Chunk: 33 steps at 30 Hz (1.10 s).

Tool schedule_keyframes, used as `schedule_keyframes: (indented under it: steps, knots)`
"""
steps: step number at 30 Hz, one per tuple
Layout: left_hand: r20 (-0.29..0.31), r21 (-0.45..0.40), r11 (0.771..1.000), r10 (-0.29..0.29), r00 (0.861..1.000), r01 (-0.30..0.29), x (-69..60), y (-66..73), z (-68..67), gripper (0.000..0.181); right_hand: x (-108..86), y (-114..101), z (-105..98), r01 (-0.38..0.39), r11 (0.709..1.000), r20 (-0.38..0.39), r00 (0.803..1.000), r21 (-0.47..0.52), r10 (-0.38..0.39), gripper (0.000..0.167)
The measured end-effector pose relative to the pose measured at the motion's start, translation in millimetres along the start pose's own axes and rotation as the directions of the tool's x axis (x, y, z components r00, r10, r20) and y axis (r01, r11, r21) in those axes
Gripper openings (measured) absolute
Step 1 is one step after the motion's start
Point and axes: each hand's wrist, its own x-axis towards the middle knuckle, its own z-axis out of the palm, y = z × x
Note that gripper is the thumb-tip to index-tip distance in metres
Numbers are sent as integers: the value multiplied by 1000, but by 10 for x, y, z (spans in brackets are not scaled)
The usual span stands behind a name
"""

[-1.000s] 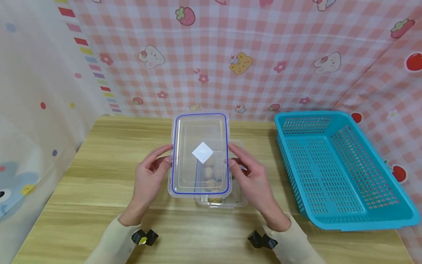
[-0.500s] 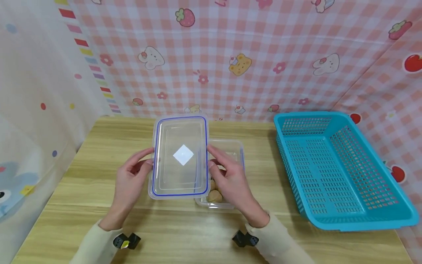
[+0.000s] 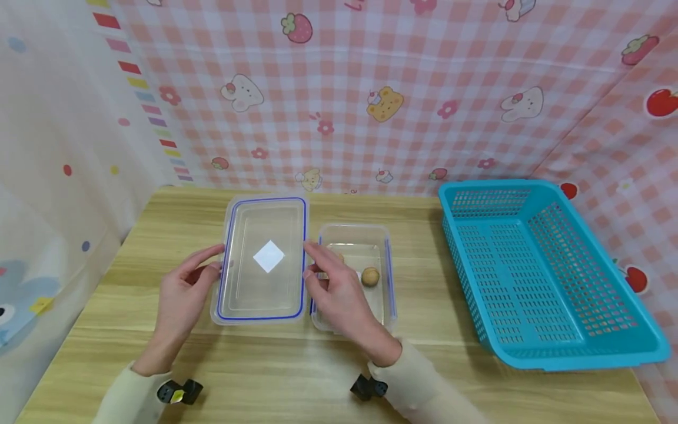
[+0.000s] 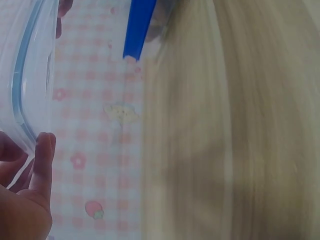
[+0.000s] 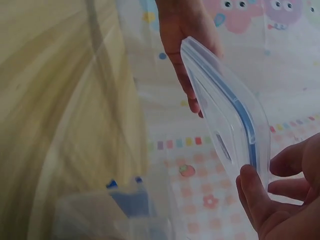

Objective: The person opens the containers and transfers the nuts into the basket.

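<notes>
A clear plastic lid (image 3: 263, 288) with a blue seal line and a white diamond-shaped sticker is held between both hands. My left hand (image 3: 181, 297) pinches its left edge with thumb and fingers. At the opposite edge my right hand (image 3: 341, 300) pinches it the same way. Both wrist views show the lid (image 5: 232, 112) raised above the table. An uncovered clear container (image 3: 354, 233) with blue side clips stands under and beyond the right hand. Inside lies a round brown nut, like a walnut (image 3: 370, 277). The right hand hides part of the container's contents.
A large turquoise slotted basket (image 3: 521, 282) stands on the right side of the wooden table (image 3: 275, 377). A pink checked cloth (image 3: 339, 76) hangs behind the table's back edge. Black wrist cameras are strapped to both sleeves.
Both hands have carried the lid left, from above the container to beside it. More of the container has come into view. The basket has stayed in place.
</notes>
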Motion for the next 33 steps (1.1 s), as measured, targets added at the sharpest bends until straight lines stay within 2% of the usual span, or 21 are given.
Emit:
schedule_keyframes:
  steps: [3, 11, 18, 28, 33]
  knots:
    - [1, 46, 999, -8, 1000, 8, 15, -54, -63, 32, 7, 1, 82, 7, 999, 10, 1000, -46, -7, 47]
    - [4, 128, 991, -27, 1000, 27, 41, -143, -228, 33, 31, -9, 268, -45, 995, 77, 996, -93, 52, 52]
    - [38, 237, 971, -19, 999, 9, 53, -199, -351, 35, 77, 6, 415, -39, 993, 99, 994, -110, 50, 53]
    - [71, 343, 939, -17, 997, -9, 81, -318, -412, 35, 46, 102, 599, -72, 987, 116, 989, -146, 89, 62]
    - [81, 366, 931, -42, 996, 10, 96, -363, -422, 36, 27, 144, 682, -65, 974, 108, 990, -216, 90, 62]
